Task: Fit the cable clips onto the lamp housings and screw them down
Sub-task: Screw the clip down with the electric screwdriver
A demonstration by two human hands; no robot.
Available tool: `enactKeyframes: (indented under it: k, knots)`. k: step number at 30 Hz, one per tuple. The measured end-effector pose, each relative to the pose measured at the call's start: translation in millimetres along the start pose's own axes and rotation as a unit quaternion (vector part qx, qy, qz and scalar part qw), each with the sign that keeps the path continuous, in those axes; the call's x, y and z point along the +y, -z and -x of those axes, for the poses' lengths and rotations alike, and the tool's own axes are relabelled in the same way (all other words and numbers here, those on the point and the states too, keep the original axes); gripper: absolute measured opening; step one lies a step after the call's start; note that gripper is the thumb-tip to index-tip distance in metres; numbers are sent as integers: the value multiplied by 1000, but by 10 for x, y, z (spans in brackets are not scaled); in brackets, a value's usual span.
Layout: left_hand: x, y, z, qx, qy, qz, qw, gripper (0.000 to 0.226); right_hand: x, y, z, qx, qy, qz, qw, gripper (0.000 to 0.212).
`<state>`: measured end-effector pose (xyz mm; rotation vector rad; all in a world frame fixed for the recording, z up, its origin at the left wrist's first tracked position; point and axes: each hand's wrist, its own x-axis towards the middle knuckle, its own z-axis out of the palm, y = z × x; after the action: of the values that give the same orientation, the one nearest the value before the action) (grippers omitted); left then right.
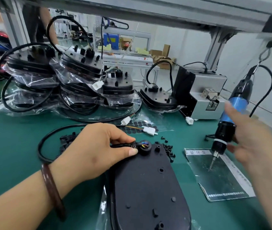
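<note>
Lamp housing (pixel 148 188) lies back-up on the green mat (pixel 15 138) right in front of me, its cable (pixel 39 146) looping off to the left. My left hand (pixel 98 146) pinches a small black part, I take it the cable clip (pixel 133 145), between thumb and forefinger, holding it over the cable where it enters the housing's far end. My right hand (pixel 254 143) is at the hanging blue screwdriver (pixel 235 110); it is blurred, so I cannot tell whether it grips the tool. The bit's tip rests on a plastic bag (pixel 220 176), well apart from the clip.

I judge the clip placed but not yet screwed. Loose screws (pixel 169 149) lie just beside the housing and spare clips (pixel 67 141) behind my left hand. Bagged housings (pixel 82 67) are stacked at the back; whether those are done I cannot tell.
</note>
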<state>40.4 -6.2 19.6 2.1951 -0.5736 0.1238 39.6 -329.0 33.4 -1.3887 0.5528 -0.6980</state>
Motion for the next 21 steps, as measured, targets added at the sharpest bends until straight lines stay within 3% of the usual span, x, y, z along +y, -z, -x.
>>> enactKeyframes:
  k: [1, 4, 8, 14, 21]
  knots:
    - [1, -2, 2, -1, -1, 4, 1000, 16, 8, -18, 119, -30, -49, 1, 998, 37]
    - [5, 0, 8, -5, 1, 8, 1000, 15, 90, -91, 94, -46, -24, -5, 999, 28]
    - [8, -3, -2, -7, -4, 6, 1000, 15, 71, -86, 18, -52, -67, -27, 996, 23]
    - [-30, -1, -22, -6, -26, -25, 999, 22, 27, -119, -7, -48, -87, -47, 994, 44]
    - [-27, -2, -30, -2, -29, -30, 999, 34, -49, -136, -9, -67, -100, -46, 992, 19]
